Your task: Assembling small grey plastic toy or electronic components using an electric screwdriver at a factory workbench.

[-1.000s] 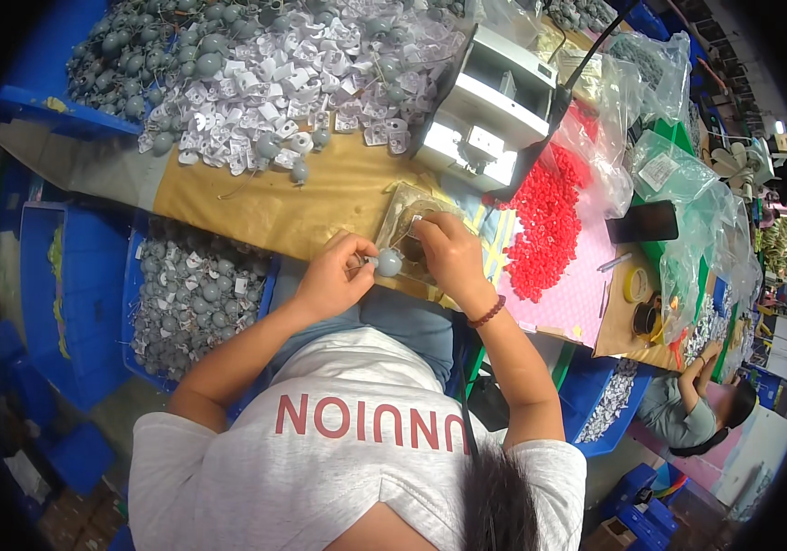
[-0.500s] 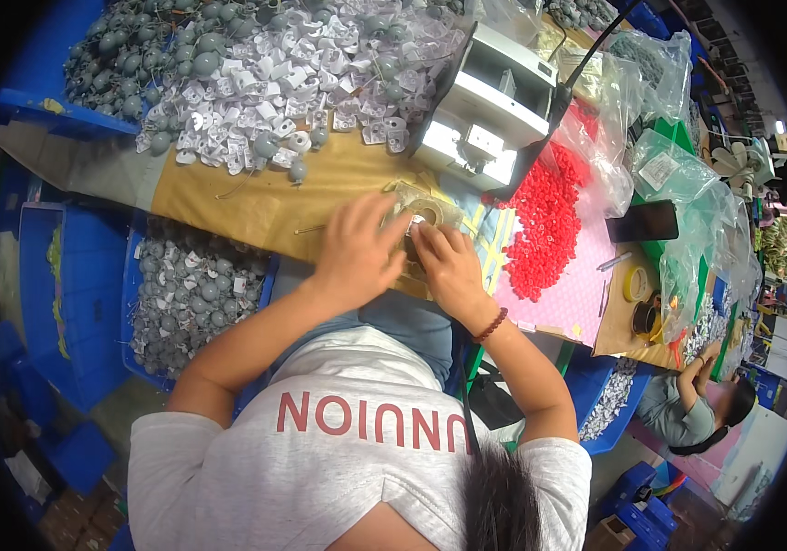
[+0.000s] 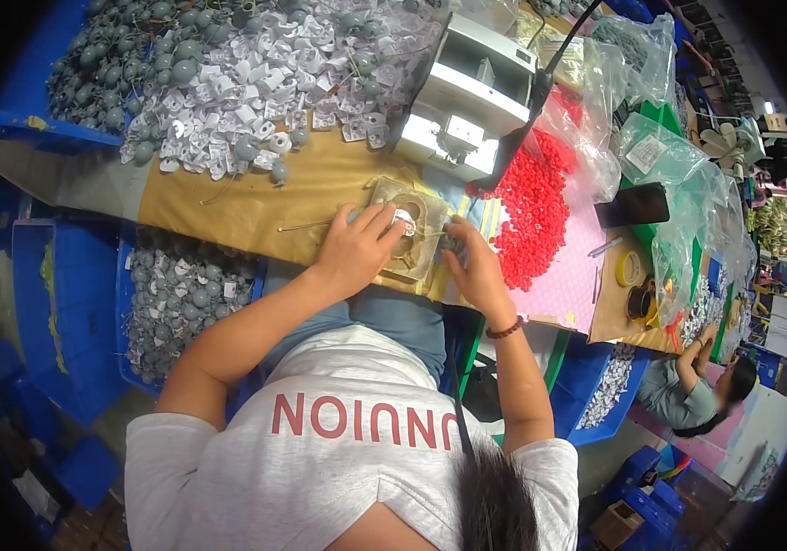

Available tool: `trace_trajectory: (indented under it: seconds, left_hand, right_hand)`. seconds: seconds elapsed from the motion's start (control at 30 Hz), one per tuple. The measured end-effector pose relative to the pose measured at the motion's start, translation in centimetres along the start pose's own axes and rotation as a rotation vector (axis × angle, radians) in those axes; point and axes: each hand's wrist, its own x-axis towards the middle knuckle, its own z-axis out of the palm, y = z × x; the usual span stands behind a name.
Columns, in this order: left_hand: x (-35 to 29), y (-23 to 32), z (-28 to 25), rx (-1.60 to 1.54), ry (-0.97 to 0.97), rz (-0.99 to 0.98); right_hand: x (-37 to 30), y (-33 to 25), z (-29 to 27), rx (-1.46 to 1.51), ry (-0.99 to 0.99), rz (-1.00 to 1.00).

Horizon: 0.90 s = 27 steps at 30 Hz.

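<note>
A square, translucent yellowish block (image 3: 397, 268) with a rounded recess lies at the front edge of the table. A small white plastic part (image 3: 404, 219) with a reddish spot sits in the recess. My left hand (image 3: 354, 246) has its fingertips closed against that part from the left. At the block's right edge, my right hand (image 3: 481, 271) curls its thumb and fingers around a small grey ball (image 3: 451, 242), partly hidden by the fingers. A thin metal rod (image 3: 303, 226) lies left of the block, its right end near my left fingers.
Loose white parts (image 3: 256, 83) and grey balls (image 3: 127, 69) are heaped at the back left. A white machine (image 3: 472, 101) stands behind the block. Red pieces (image 3: 531, 220), a phone (image 3: 632, 205) and a tape roll (image 3: 629, 268) lie rightward. A blue bin (image 3: 127, 321) sits below the edge.
My right hand has moved right, off the white part to the block's right edge. My left hand has come down with its fingertips on the white part. The view has shifted slightly.
</note>
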Motion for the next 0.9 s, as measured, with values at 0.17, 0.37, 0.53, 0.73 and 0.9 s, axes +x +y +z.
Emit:
trace_trajectory:
  seconds: [0.17, 0.37, 0.53, 0.73, 0.9]
  left_hand:
    - [0.1, -0.5, -0.1, -0.033, 0.017, 0.010]
    - [0.2, -0.8, 0.0, -0.049, 0.013, 0.015]
    - [0.2, -1.1, -0.1, -0.068, 0.014, 0.021]
    - [0.2, -2.0, -0.1, -0.096, -0.011, 0.069]
    - [0.2, -2.3, -0.1, -0.124, 0.003, 0.080]
  right_hand:
    - [0.7, 0.8, 2.4, 0.054, 0.259, 0.079]
    - [2.9, 0.4, 3.1, 1.244, 0.305, 0.341]
    - [4.4, -2.0, 1.6, 1.547, 0.052, 0.443]
    - [5.6, -2.1, 2.0, 0.726, -0.181, 0.291]
    - [6.4, -3.0, 2.0, 0.273, -0.144, 0.151]
